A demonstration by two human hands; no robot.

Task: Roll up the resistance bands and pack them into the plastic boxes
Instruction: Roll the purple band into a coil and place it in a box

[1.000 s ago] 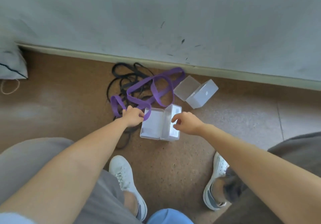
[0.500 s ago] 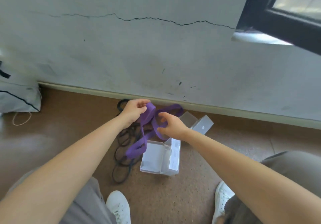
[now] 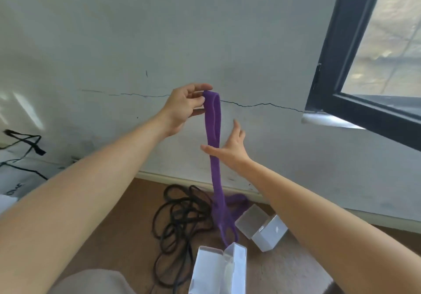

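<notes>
Grip: left hand (image 3: 184, 106) pinches the top fold of purple band (image 3: 214, 157), raised. The band hangs free below, tail reaching floor just beside near box (image 3: 218, 268) and far box (image 3: 262, 227), both open; right hand (image 3: 230, 147) spread under grip, maybe touching band.

Left hand (image 3: 182, 109) and right hand (image 3: 231, 149) are bare, forearms too — grey-beige fabric (image 3: 91, 281) covers a knee.

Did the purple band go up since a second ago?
Yes, up. The left hand pinches the purple band with its top level with the wall crack; earlier it lay on the floor.
</notes>
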